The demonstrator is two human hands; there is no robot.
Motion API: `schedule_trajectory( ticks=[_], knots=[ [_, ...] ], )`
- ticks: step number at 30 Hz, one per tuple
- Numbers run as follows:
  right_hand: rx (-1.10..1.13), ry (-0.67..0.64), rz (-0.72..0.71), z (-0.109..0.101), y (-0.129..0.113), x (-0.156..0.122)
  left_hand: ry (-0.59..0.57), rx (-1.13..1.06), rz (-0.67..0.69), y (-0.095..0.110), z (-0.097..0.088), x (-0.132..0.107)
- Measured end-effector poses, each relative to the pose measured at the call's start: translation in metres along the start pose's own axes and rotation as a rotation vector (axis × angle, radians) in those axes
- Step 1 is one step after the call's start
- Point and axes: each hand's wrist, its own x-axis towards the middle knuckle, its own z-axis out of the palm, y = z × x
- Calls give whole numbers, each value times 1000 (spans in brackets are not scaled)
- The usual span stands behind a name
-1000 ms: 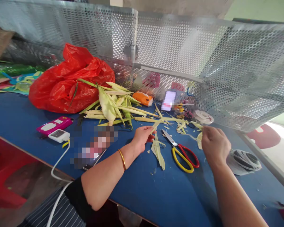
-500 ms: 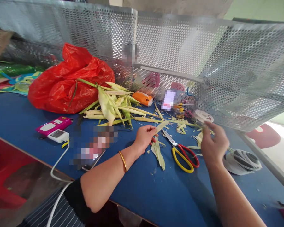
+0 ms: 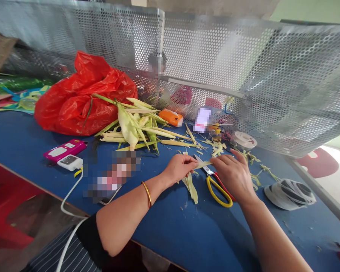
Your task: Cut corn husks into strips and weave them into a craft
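Observation:
Stretched between my two hands is a pale strip of corn husk (image 3: 203, 164). My left hand (image 3: 180, 167) pinches one end of it between thumb and fingers, and my right hand (image 3: 232, 174) has its fingers closed at the other end; its thumb is hidden. Partly beneath my right hand lie scissors (image 3: 218, 193) with one yellow and one red handle, blades parted slightly. A loose husk piece (image 3: 192, 192) rests on the blue table (image 3: 187, 234) below my left hand.
Corn husks (image 3: 128, 128) lie heaped beside a red plastic bag (image 3: 85, 100). Further right are an orange tissue pack (image 3: 170, 118), a tape roll (image 3: 245, 139) and a wound spool (image 3: 289, 194). A power bank (image 3: 65, 149) and phone sit left. A perforated metal screen (image 3: 204, 49) stands behind.
My right hand has come left and inward, from near the tape roll to the husk strip's free end. My left hand has shifted slightly down with the strip.

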Motion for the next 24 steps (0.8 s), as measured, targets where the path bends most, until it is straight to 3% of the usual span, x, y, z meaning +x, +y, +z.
schedule_trajectory(
  ticks=[4,10,17,24],
  knots=[
    [-31,-25,-22,1,11,-5,29,-30,-59,-1,0,1],
    [-26,-7,59,8,26,-12,126,-78,-90,3,-4,1],
    [-108,34,103,8,28,-14,75,-1,-262,8,-4,-2],
    [-78,40,150,10,27,-15,106,-39,-145,3,-3,-1]
  ],
)
